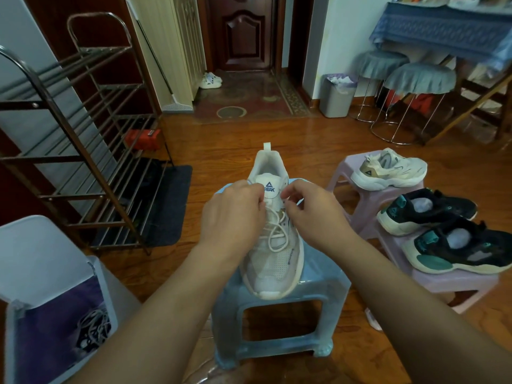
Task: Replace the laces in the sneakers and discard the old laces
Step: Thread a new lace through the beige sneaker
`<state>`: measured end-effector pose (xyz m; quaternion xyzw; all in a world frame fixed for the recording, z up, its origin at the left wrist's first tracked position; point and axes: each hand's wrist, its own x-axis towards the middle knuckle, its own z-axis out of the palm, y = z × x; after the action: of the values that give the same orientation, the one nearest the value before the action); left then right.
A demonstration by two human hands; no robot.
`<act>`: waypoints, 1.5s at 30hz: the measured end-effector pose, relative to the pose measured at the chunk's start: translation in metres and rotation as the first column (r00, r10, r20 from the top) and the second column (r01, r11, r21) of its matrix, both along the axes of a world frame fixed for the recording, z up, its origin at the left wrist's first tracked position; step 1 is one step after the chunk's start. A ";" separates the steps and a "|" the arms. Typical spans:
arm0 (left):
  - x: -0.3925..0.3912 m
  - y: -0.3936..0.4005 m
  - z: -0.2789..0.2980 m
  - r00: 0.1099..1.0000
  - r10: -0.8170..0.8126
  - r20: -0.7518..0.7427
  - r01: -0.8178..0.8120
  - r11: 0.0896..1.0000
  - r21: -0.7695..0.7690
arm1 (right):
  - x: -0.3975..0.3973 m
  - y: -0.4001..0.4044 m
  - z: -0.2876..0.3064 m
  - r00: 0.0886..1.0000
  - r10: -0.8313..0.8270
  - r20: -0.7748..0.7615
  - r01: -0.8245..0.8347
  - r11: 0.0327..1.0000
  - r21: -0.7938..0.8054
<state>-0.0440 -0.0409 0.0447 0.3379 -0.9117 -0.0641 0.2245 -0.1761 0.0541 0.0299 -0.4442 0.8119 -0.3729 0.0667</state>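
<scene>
A white sneaker stands on a light blue plastic stool, toe toward me. Its white lace is threaded through the eyelets and loops loosely over the tongue. My left hand and my right hand sit on either side of the tongue near the top eyelets, each pinching an end of the lace. A second white sneaker lies on a pink stool to the right. Old laces lie in an open bin with a purple liner at the lower left.
Two black and teal sneakers rest on a pink stool at the right. A metal shoe rack stands at the left on a dark mat. A grey waste bin and two covered stools are farther back.
</scene>
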 end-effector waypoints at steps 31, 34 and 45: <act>-0.012 -0.019 -0.023 0.950 0.055 -0.309 0.155 0.774 0.614 | 0.034 -0.015 -0.013 0.923 -0.158 -0.350 0.203 0.975 0.094; -0.009 -0.017 -0.022 0.977 0.026 -0.211 0.079 0.877 0.475 | 0.032 -0.017 -0.013 0.930 -0.149 -0.336 0.187 0.979 0.085; -0.008 -0.016 -0.024 0.969 0.048 -0.244 0.046 0.931 0.363 | 0.010 -0.012 -0.007 0.990 -0.011 -0.140 0.014 1.000 0.015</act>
<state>-0.0523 -0.0568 0.0205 0.3636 -0.8483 -0.2743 0.2699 -0.1659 0.0426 0.0230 -0.4637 0.8203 -0.3348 0.0105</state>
